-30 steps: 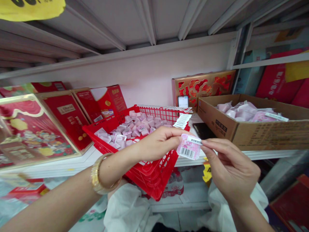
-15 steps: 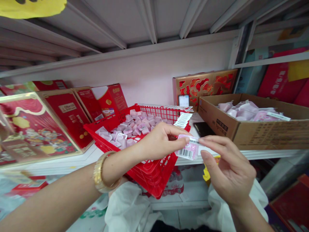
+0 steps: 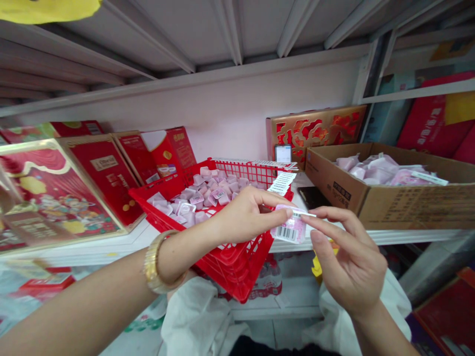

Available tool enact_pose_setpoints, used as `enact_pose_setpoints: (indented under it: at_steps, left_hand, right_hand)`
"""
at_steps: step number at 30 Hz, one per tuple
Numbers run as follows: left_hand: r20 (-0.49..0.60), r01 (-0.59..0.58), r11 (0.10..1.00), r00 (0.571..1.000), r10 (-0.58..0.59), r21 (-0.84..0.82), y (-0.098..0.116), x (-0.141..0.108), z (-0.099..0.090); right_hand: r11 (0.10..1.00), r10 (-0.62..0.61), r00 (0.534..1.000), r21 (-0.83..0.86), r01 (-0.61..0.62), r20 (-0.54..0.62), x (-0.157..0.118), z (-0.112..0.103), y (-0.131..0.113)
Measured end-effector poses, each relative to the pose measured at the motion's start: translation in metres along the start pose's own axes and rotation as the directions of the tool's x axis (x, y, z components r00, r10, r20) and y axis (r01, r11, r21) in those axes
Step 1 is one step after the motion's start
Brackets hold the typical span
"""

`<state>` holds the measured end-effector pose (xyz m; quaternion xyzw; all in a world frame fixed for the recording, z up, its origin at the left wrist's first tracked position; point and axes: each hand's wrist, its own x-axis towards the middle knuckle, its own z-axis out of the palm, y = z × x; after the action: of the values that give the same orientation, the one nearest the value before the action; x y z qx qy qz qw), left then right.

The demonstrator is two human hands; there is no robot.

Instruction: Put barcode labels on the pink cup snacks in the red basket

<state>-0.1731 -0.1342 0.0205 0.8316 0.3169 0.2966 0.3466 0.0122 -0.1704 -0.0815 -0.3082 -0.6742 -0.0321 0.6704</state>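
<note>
Between thumb and fingers my left hand (image 3: 252, 212) holds a small pink cup (image 3: 291, 228) by its edge, its barcoded lid facing up. A white label strip lies across the top of that lid. My right hand (image 3: 349, 262) touches the strip with a fingertip; its fingers are spread and its thumb stands apart. Below my left forearm is a red basket (image 3: 237, 272) holding several pink cups (image 3: 218, 190). A strip of barcode labels (image 3: 282, 183) hangs over the basket's right corner.
A cardboard box (image 3: 415, 205) with wrapped pink cups stands at the right. A dark phone (image 3: 313, 198) lies beside it. Red gift boxes (image 3: 107, 173) line the left of the white shelf, and a gold box (image 3: 315, 131) stands at the back.
My right hand has shifted slightly left, its index finger now reaching over the lid's label strip. The pink cup is still in my left hand.
</note>
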Motion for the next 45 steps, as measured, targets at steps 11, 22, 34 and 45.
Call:
enact_pose_setpoints:
  at_steps: [11, 22, 34, 45]
  left_hand:
    - [-0.008, 0.038, 0.999, 0.999, -0.039, -0.032, -0.003, 0.001, 0.0]
    - [0.038, 0.055, 0.997, 0.998, -0.053, -0.057, -0.002, 0.001, -0.002]
    - [0.241, 0.096, 0.995, 0.965, -0.101, 0.032, 0.019, 0.008, -0.009]
    - [0.239, 0.193, 0.951, 0.962, -0.135, -0.24, 0.046, 0.101, 0.039]
  right_hand:
    - [1.0, 0.008, 0.999, 0.004, -0.008, 0.045, 0.0, 0.001, -0.002]
    - [0.999, -0.046, 0.994, -0.007, 0.047, 0.097, 0.003, -0.001, -0.005]
    - [0.996, -0.074, 0.996, -0.045, 0.076, 0.041, 0.005, -0.01, -0.002]
    - [0.962, -0.1, 0.991, -0.262, 0.074, -0.084, 0.044, -0.065, 0.036]
